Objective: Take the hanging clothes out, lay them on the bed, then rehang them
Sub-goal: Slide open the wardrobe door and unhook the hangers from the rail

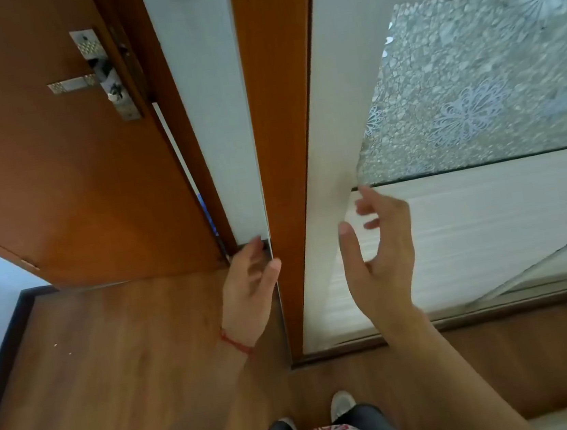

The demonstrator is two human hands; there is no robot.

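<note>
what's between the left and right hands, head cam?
Head view: the wardrobe's orange-brown wooden side panel stands between the left hand and right hand, with the white sliding door edge beside it.

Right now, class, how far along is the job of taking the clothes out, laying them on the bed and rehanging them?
Nothing looks done: no clothes or bed in view. In hand: the left hand reaches the wall corner; the open right hand is near the wardrobe door. Left: opening it and every clothes step.

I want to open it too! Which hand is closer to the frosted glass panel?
Right. The right hand hovers just below the frosted glass panel; the left hand is farther away, across the wooden strip.
</note>
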